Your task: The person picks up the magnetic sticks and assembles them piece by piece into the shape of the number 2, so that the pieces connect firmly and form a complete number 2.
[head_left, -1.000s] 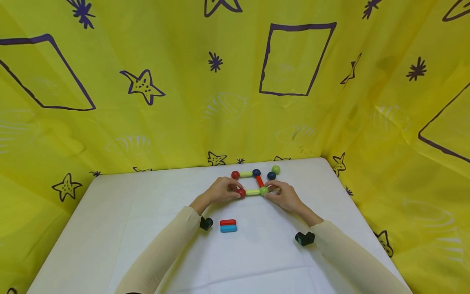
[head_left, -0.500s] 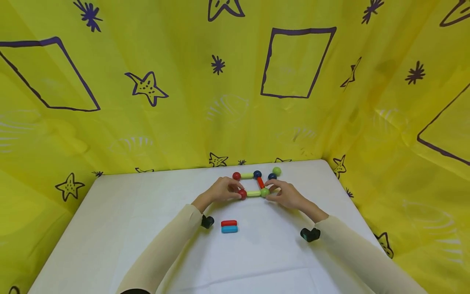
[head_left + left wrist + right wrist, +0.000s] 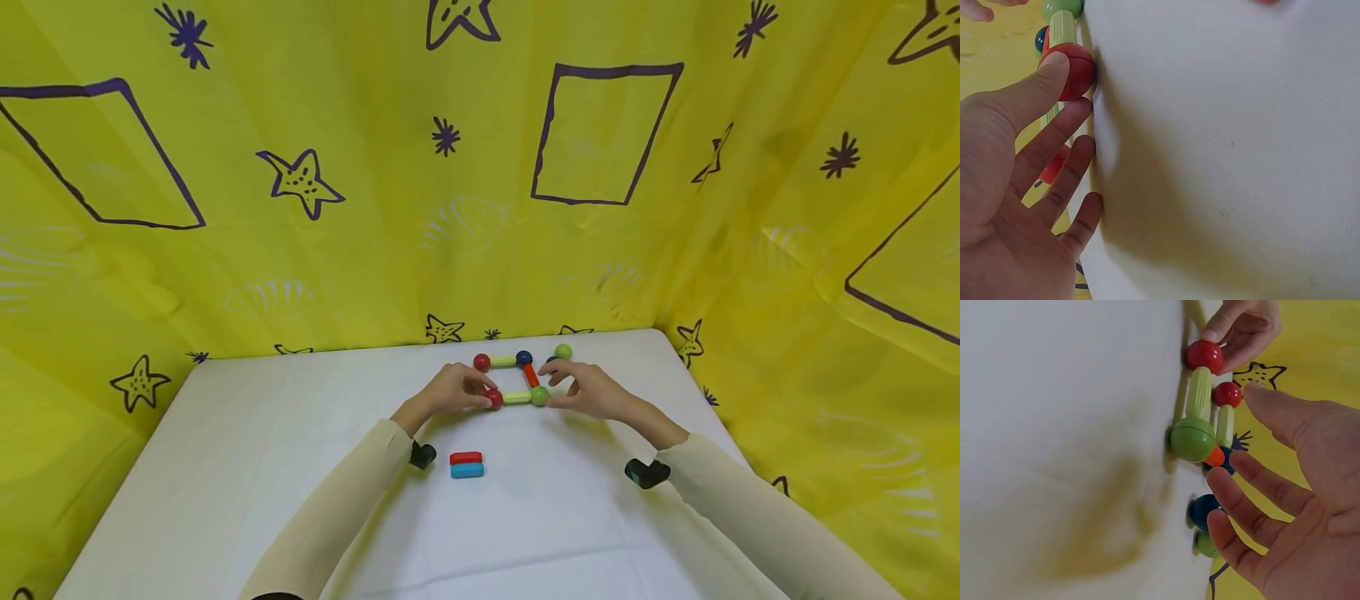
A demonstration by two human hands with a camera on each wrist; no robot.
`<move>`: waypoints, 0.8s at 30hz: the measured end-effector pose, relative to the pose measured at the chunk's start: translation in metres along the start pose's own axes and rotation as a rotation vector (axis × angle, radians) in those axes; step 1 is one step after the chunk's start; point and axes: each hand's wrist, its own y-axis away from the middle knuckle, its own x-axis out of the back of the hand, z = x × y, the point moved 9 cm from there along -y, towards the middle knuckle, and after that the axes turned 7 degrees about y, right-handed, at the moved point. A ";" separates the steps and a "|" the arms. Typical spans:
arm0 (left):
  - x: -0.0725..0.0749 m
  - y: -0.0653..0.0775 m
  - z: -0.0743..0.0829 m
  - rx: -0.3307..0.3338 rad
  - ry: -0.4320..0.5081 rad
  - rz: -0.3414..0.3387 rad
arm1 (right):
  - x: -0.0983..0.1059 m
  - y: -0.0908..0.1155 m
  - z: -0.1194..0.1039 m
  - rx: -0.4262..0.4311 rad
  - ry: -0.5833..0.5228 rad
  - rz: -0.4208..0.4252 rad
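Note:
Balls and rods are joined in a three-sided frame on the white table. My left hand [image 3: 453, 389] pinches the near red ball [image 3: 1080, 75] between thumb and a finger. From that ball a light green rod [image 3: 517, 398] runs to a green ball [image 3: 1192, 439]. A red rod [image 3: 531, 376] links the green ball to a dark blue ball [image 3: 524, 358] behind. Another light green rod [image 3: 503, 362] leads from there to the far red ball [image 3: 482, 362]. Beside the green ball, my right hand [image 3: 592, 392] has its fingers spread, holding nothing.
Loose on the table behind my right hand are a second dark blue ball [image 3: 1204, 512] and a second green ball [image 3: 563, 352]. A red rod [image 3: 466, 457] and a blue rod [image 3: 467, 471] lie side by side nearer me. Yellow patterned curtain [image 3: 375, 267] surrounds the table's back and side.
My right hand has let go of the green ball and drawn slightly to the right, its fingers opening. My left hand keeps its hold on the near red ball.

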 end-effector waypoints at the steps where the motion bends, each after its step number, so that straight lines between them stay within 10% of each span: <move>1: 0.000 0.000 0.000 0.000 -0.002 0.002 | -0.001 0.000 -0.001 0.005 0.000 -0.007; 24: 0.005 -0.008 0.000 -0.051 -0.024 -0.041 | -0.042 -0.019 -0.054 0.177 -0.107 -0.240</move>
